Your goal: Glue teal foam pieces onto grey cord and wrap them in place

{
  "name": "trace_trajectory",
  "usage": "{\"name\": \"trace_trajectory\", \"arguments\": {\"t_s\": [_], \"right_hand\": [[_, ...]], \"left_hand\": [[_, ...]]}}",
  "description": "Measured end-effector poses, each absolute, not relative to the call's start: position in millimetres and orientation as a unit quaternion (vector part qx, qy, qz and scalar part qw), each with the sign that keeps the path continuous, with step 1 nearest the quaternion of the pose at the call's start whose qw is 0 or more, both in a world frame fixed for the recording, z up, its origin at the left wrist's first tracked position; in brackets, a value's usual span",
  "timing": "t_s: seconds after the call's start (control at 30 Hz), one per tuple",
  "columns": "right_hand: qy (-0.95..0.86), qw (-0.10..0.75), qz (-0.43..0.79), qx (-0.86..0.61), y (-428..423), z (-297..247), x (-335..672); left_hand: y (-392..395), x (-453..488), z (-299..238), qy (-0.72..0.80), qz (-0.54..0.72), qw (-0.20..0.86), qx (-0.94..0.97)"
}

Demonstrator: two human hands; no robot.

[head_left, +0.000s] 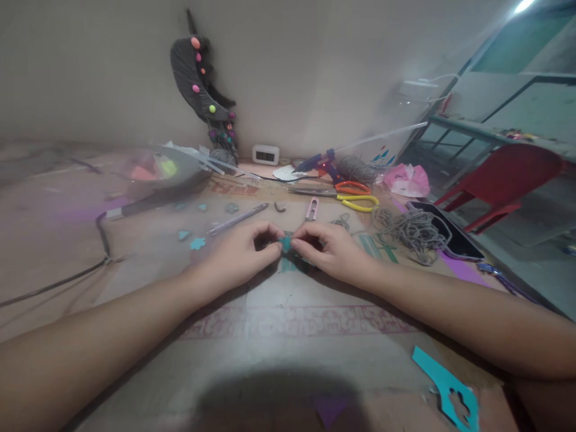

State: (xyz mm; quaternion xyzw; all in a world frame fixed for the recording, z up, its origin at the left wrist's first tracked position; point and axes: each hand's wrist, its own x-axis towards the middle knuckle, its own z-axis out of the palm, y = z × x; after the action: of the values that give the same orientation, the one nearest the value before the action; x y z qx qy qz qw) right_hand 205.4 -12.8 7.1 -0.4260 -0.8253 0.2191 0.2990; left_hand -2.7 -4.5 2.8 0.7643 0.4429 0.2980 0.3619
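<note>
Near the middle of the table, my left hand [254, 249] and my right hand [330, 249] meet at a small teal piece [286, 243]. Thumb and forefinger of each hand pinch it from opposite sides; its outline is mostly covered by the fingertips. Left of my left hand lie a teal flower cutout [197, 243] and a smaller teal cutout [183, 235]. A pen [238, 218] rests just beyond that hand. Past my right hand are pink-handled thread snips [312, 209]. Grey yarn [414, 231] sits in a loose tangle to the right.
Scissors [355, 197] with orange and yellow handles lie before a blue glue gun [321, 163]. A phone [450, 234] is at the right edge. A cut teal sheet [450, 390] lies at front right. A black cord [102, 240] crosses the left. A red chair [508, 180] stands beyond.
</note>
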Motion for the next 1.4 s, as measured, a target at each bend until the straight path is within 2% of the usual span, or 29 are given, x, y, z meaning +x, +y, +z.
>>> {"name": "trace_trajectory", "arguments": {"t_s": [0.4,0.63,0.87,1.17,1.4], "right_hand": [[-0.814,0.312,0.221,-0.436,-12.6,6.7,205.6],[-0.82,0.314,0.221,-0.424,-12.5,6.6,207.0],[-0.819,0.31,0.231,-0.424,-12.1,7.2,207.4],[-0.776,0.317,0.277,-0.469,-10.5,10.2,206.2],[-0.79,0.325,0.256,-0.453,-11.8,8.0,206.5]], "left_hand": [[-5.6,-1.3,4.7,0.429,0.309,0.381,0.759],[-5.7,-2.1,3.4,0.441,0.294,0.337,0.778],[-6.3,-1.6,4.8,0.436,0.289,0.339,0.782],[-4.7,-2.1,4.0,0.423,0.319,0.394,0.751],[-3.6,-3.8,0.1,0.434,0.314,0.365,0.761]]}}
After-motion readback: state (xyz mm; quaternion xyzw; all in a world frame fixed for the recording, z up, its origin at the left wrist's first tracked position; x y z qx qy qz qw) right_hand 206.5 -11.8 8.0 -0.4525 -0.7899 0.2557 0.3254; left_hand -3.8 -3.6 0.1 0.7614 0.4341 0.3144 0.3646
